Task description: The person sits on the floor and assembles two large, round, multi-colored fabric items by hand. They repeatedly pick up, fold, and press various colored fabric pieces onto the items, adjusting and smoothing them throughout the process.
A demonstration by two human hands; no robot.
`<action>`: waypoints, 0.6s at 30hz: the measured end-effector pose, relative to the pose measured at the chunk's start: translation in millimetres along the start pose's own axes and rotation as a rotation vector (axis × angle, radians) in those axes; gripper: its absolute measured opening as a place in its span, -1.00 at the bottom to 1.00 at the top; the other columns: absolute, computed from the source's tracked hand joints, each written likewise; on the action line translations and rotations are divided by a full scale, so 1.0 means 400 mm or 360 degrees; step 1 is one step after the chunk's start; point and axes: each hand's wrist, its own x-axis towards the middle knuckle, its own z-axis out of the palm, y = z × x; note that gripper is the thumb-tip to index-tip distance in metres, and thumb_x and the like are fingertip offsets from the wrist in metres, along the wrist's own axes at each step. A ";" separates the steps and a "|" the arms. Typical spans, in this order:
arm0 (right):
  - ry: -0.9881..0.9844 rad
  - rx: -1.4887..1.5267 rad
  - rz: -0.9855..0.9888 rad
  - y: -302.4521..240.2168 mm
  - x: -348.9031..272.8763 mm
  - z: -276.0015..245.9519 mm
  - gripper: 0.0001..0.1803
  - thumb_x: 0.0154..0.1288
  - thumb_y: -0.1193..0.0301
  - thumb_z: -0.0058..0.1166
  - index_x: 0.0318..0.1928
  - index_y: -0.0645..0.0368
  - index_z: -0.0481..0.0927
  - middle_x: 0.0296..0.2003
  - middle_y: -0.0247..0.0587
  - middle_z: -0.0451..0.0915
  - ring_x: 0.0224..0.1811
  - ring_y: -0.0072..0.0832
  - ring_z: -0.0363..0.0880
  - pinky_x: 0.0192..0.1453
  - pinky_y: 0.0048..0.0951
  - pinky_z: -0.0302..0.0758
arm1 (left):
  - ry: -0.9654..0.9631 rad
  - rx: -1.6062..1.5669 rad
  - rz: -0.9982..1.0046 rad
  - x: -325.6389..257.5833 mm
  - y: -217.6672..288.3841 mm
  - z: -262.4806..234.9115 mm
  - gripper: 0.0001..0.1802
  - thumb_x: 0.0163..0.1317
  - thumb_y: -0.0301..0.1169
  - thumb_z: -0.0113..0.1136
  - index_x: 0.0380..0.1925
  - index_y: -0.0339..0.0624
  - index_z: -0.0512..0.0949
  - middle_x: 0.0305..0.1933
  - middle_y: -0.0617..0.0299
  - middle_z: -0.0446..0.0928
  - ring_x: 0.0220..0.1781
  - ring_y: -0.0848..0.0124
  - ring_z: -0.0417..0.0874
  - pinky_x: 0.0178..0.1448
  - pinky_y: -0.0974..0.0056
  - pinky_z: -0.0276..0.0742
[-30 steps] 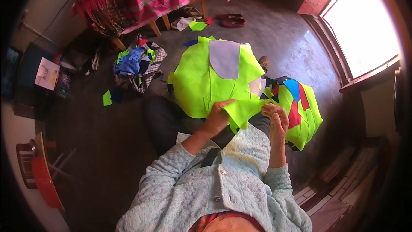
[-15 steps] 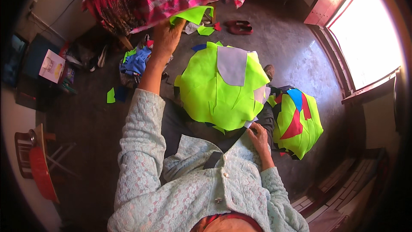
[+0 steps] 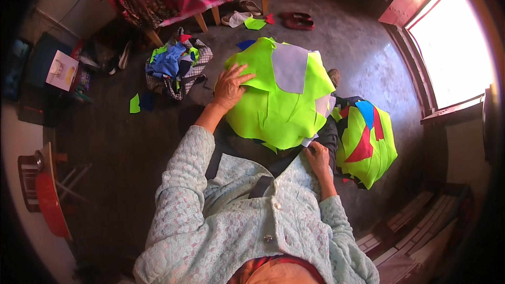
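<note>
Left hand [image 3: 230, 88] now down, fingers spread; bright-green cloth piece [image 3: 258, 58] tops round green cloth pile [image 3: 281, 115], mid-frame. Right hand [image 3: 319, 159]: grip unclear.

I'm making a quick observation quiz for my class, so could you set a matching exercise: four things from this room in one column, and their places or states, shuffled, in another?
Things
1. Left hand
2. Right hand
3. Dark red shoes
4. Checked bag

Places or states
A. Side by side, beyond the large yellow-green cloth pile
B. Heaped with mixed-colour scraps
C. Fingers spread on the left side of the pile
D. At the pile's near edge, by a pale scrap

Right pairs: 1-C, 2-D, 3-A, 4-B
</note>
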 end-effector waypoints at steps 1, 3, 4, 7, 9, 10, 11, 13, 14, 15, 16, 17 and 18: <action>0.0000 -0.0015 -0.0007 -0.002 0.004 -0.001 -0.79 0.13 0.31 0.22 -0.27 0.14 0.59 -0.30 -0.23 0.63 -0.13 -0.23 0.59 0.06 -0.26 0.38 | 0.0015 0.0014 0.0008 0.006 -0.003 -0.005 -0.44 -0.06 -0.61 0.28 0.00 0.16 0.66 0.24 0.22 0.51 0.34 0.14 0.42 0.32 0.04 0.30; 0.0002 -0.0045 -0.0015 -0.004 -0.003 0.000 -0.79 0.12 0.32 0.22 -0.27 0.14 0.59 -0.31 -0.22 0.62 -0.14 -0.22 0.59 0.04 -0.26 0.38 | 0.0018 -0.0006 -0.0028 0.006 -0.006 -0.009 -0.48 -0.08 -0.66 0.21 -0.08 0.11 0.69 0.20 0.22 0.54 0.33 0.16 0.45 0.35 0.07 0.30; 0.0011 -0.0043 -0.0020 -0.003 -0.003 0.002 -0.80 0.13 0.32 0.22 -0.27 0.14 0.59 -0.31 -0.22 0.62 -0.14 -0.22 0.59 0.05 -0.26 0.38 | 0.0017 -0.0016 -0.0044 0.004 -0.007 -0.010 -0.50 -0.08 -0.68 0.18 -0.13 0.09 0.71 0.18 0.23 0.56 0.32 0.17 0.46 0.36 0.08 0.29; -0.0007 -0.0030 -0.0001 -0.001 0.000 -0.001 -0.80 0.13 0.33 0.21 -0.26 0.13 0.60 -0.31 -0.22 0.62 -0.13 -0.22 0.59 0.07 -0.25 0.37 | 0.0036 -0.0052 -0.0038 0.002 -0.005 -0.024 -0.53 -0.07 -0.68 0.17 -0.17 0.07 0.72 0.17 0.22 0.57 0.31 0.17 0.47 0.37 0.06 0.28; -0.0041 -0.0054 0.0025 -0.003 0.001 -0.003 -0.81 0.13 0.34 0.21 -0.26 0.13 0.60 -0.31 -0.22 0.63 -0.13 -0.23 0.59 0.08 -0.24 0.36 | 0.0007 -0.0049 -0.0045 -0.004 0.003 -0.031 -0.54 -0.07 -0.69 0.16 -0.18 0.07 0.71 0.18 0.22 0.56 0.32 0.17 0.46 0.39 0.03 0.26; -0.0062 -0.0061 0.0038 -0.006 0.002 -0.004 -0.81 0.12 0.35 0.21 -0.26 0.13 0.60 -0.31 -0.21 0.63 -0.13 -0.23 0.59 0.09 -0.24 0.36 | -0.0012 -0.0044 -0.0051 -0.007 0.005 -0.035 -0.54 -0.07 -0.69 0.16 -0.18 0.07 0.71 0.18 0.23 0.56 0.33 0.17 0.45 0.40 0.02 0.25; -0.0048 -0.0057 0.0031 -0.009 0.004 -0.006 -0.81 0.12 0.35 0.21 -0.25 0.13 0.60 -0.30 -0.21 0.63 -0.13 -0.23 0.59 0.09 -0.24 0.36 | -0.0016 -0.0041 -0.0049 -0.008 0.006 -0.039 -0.55 -0.06 -0.69 0.15 -0.19 0.06 0.71 0.18 0.23 0.56 0.34 0.17 0.44 0.41 0.01 0.22; -0.0027 -0.0048 0.0030 -0.015 -0.003 -0.006 -0.81 0.12 0.37 0.22 -0.25 0.13 0.60 -0.30 -0.21 0.63 -0.12 -0.23 0.59 0.09 -0.24 0.36 | -0.0041 -0.0043 -0.0047 -0.014 0.007 -0.041 -0.57 -0.05 -0.70 0.12 -0.22 0.05 0.71 0.18 0.23 0.56 0.36 0.17 0.42 0.44 -0.01 0.18; 0.0002 -0.0058 -0.0001 -0.013 -0.002 -0.003 -0.81 0.11 0.37 0.22 -0.25 0.12 0.60 -0.31 -0.21 0.63 -0.13 -0.22 0.59 0.08 -0.24 0.36 | -0.0047 -0.0066 -0.0053 -0.013 0.005 -0.043 -0.58 -0.06 -0.70 0.10 -0.25 0.03 0.70 0.18 0.23 0.56 0.37 0.17 0.41 0.45 -0.01 0.16; 0.0031 -0.0069 -0.0027 -0.009 -0.003 0.000 -0.81 0.11 0.38 0.22 -0.25 0.12 0.60 -0.31 -0.21 0.63 -0.14 -0.22 0.59 0.07 -0.24 0.36 | -0.0058 -0.0093 -0.0059 -0.013 0.003 -0.044 -0.59 -0.06 -0.71 0.08 -0.28 0.01 0.70 0.18 0.22 0.56 0.38 0.17 0.40 0.46 -0.02 0.14; 0.0059 -0.0080 -0.0053 -0.007 -0.003 0.002 -0.81 0.11 0.38 0.23 -0.25 0.12 0.61 -0.31 -0.21 0.63 -0.14 -0.22 0.59 0.07 -0.25 0.36 | -0.0068 -0.0120 -0.0066 -0.014 0.000 -0.045 -0.60 -0.07 -0.71 0.05 -0.31 0.00 0.69 0.18 0.22 0.56 0.39 0.17 0.39 0.47 -0.03 0.12; 0.0066 -0.0082 -0.0060 -0.006 -0.002 0.003 -0.81 0.11 0.38 0.23 -0.25 0.12 0.61 -0.32 -0.21 0.63 -0.15 -0.21 0.59 0.06 -0.25 0.37 | -0.0074 -0.0125 -0.0065 -0.015 -0.005 -0.047 -0.61 -0.08 -0.72 0.03 -0.34 -0.02 0.68 0.18 0.22 0.57 0.39 0.16 0.39 0.47 -0.02 0.12; 0.0072 -0.0084 -0.0062 -0.008 -0.003 0.002 -0.81 0.11 0.38 0.23 -0.25 0.12 0.61 -0.32 -0.21 0.63 -0.16 -0.20 0.59 0.06 -0.24 0.37 | -0.0085 -0.0133 -0.0062 -0.014 -0.007 -0.053 -0.63 -0.09 -0.72 0.01 -0.37 -0.04 0.66 0.17 0.22 0.57 0.39 0.16 0.39 0.47 -0.02 0.11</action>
